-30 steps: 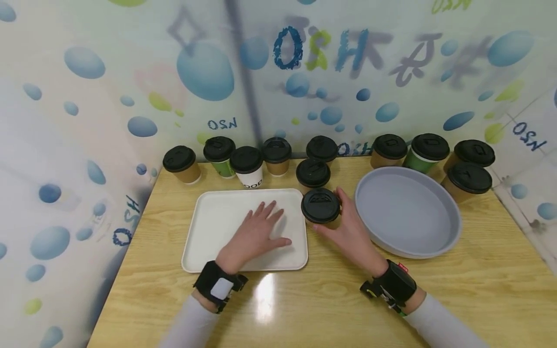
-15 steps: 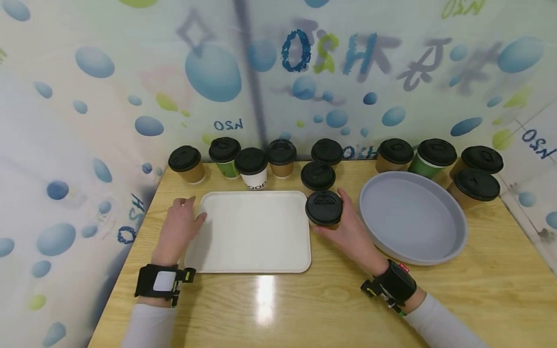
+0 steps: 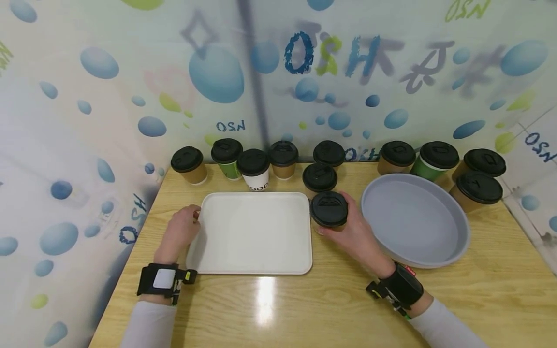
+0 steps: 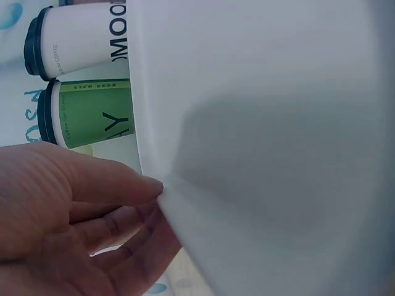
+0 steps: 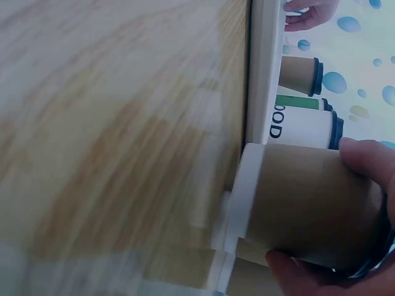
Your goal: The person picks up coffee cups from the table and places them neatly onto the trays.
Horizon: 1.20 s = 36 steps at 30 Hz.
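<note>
My right hand [image 3: 357, 237] grips a brown paper coffee cup [image 5: 308, 203] with a black lid [image 3: 329, 209], thumb and fingers on opposite sides of it. That cup is upright beside the right rim of a white rectangular tray [image 3: 256, 232]. At the tray's far left corner, my left hand [image 3: 180, 229] pinches the rim. In the left wrist view its thumb [image 4: 133, 188] lies on the rim, with the other fingers curled below. Another brown cup with a black lid [image 3: 319, 177] stands just behind the held one.
A round grey-blue tray [image 3: 415, 217] lies at the right. Lidded cups line the back: a brown cup [image 3: 189, 165], a green cup [image 3: 228, 159], a white cup [image 3: 254, 169] and others, with several more [image 3: 435, 162] behind the round tray. A patterned wall [image 3: 278, 96] rises behind the wooden table [image 3: 304, 309].
My left hand has moved left from over the white tray to its left rim and now pinches it. The right hand keeps its grip on the cup, shifted slightly.
</note>
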Tool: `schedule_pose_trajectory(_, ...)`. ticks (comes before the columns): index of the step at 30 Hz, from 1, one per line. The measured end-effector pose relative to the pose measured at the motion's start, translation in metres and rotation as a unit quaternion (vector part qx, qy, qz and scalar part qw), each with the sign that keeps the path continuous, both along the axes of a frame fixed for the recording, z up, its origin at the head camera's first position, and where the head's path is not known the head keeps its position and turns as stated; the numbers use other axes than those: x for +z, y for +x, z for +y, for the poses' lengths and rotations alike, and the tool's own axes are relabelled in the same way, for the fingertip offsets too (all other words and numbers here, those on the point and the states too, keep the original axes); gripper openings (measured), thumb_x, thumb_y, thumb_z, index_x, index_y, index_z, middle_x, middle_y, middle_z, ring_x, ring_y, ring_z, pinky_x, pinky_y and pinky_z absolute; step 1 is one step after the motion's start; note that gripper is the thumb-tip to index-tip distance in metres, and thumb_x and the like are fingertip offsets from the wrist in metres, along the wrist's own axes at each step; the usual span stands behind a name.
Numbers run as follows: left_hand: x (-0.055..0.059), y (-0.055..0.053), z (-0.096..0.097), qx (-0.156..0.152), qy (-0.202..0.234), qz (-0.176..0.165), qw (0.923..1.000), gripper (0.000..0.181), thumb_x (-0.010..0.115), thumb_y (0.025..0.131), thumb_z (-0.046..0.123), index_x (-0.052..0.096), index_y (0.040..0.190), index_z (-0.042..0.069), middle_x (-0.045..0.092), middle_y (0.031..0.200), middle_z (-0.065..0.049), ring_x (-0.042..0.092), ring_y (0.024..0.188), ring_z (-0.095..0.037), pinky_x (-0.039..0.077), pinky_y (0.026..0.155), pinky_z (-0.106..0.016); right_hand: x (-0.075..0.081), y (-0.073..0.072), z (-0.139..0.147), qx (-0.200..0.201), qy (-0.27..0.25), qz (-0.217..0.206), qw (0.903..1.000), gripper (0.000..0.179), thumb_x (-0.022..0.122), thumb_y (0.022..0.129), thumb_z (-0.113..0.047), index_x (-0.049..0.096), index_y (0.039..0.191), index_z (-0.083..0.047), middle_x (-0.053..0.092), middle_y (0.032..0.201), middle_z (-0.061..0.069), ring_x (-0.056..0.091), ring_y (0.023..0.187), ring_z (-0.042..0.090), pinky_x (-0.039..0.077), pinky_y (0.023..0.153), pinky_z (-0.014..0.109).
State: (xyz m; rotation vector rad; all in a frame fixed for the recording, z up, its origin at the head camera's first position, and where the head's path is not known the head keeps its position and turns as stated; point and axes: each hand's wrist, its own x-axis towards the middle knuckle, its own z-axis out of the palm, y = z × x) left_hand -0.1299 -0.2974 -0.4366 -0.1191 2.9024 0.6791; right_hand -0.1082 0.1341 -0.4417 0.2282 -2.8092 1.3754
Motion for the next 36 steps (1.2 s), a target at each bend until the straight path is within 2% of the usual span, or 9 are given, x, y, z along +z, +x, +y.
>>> schedule_pose_trajectory(3, -0.001, 0.001, 0.0, 0.0, -0.001, 0.008, 1.0, 0.04, 0.05, 0.094, -0.007, 0.055, 0.134, -0.015, 0.064, 0.116, -0.031, 0.063, 0.092, -0.036, 0.056, 0.076, -0.048, 0.005, 0.003, -0.001, -0.005, -0.007, 0.026, 0.9996, 0.107, 0.091, 0.08, -0.026, 0.023, 0.159, -0.001, 0.039, 0.156, 0.025, 0.042, 0.142, 0.042, 0.036, 0.112, 0.062)
schedule_pose_trajectory(7, 0.0, 0.002, -0.001, 0.004, 0.0, 0.012, 0.9999, 0.039, 0.051, 0.095, -0.008, 0.057, 0.133, -0.014, 0.065, 0.115, -0.03, 0.063, 0.093, -0.037, 0.057, 0.076, -0.048, 0.014, 0.004, -0.011, 0.009, -0.02, 0.058, 0.9981, 0.107, 0.093, 0.078, -0.027, 0.027, 0.158, -0.001, 0.041, 0.156, 0.023, 0.043, 0.142, 0.04, 0.037, 0.113, 0.06)
schedule_pose_trajectory(14, 0.001, 0.003, 0.001, 0.006, -0.002, 0.01, 0.9999, 0.038, 0.053, 0.095, -0.007, 0.058, 0.133, -0.013, 0.065, 0.116, -0.031, 0.064, 0.094, -0.038, 0.057, 0.078, -0.049, 0.022, -0.007, -0.039, 0.036, -0.03, 0.036, 0.9983, 0.11, 0.091, 0.08, -0.035, 0.023, 0.162, -0.008, 0.038, 0.16, 0.021, 0.044, 0.142, 0.039, 0.04, 0.111, 0.06)
schedule_pose_trajectory(24, -0.002, 0.003, 0.001, 0.008, 0.004, 0.01, 0.9999, 0.038, 0.055, 0.097, -0.006, 0.058, 0.134, -0.012, 0.064, 0.118, -0.031, 0.063, 0.096, -0.038, 0.057, 0.08, -0.049, 0.008, -0.035, -0.069, 0.08, -0.027, 0.034, 0.9958, 0.106, 0.089, 0.083, -0.033, 0.024, 0.161, -0.004, 0.037, 0.159, 0.019, 0.041, 0.145, 0.034, 0.038, 0.115, 0.055)
schedule_pose_trajectory(28, -0.001, 0.002, 0.001, 0.013, 0.005, 0.004, 0.9999, 0.038, 0.054, 0.097, -0.006, 0.058, 0.135, -0.012, 0.064, 0.119, -0.03, 0.063, 0.096, -0.038, 0.057, 0.08, -0.049, 0.004, -0.041, -0.073, 0.086, -0.015, 0.049, 0.9949, 0.103, 0.09, 0.083, -0.03, 0.027, 0.159, -0.003, 0.038, 0.157, 0.019, 0.042, 0.145, 0.034, 0.038, 0.116, 0.053)
schedule_pose_trajectory(36, 0.002, 0.003, 0.001, 0.003, 0.006, 0.015, 0.9999, 0.037, 0.053, 0.096, -0.007, 0.059, 0.132, -0.014, 0.065, 0.117, -0.031, 0.064, 0.095, -0.038, 0.057, 0.079, -0.049, 0.002, -0.048, -0.077, 0.081, 0.001, 0.053, 0.9953, 0.104, 0.089, 0.084, -0.029, 0.024, 0.159, 0.001, 0.036, 0.158, 0.024, 0.041, 0.145, 0.037, 0.04, 0.114, 0.054)
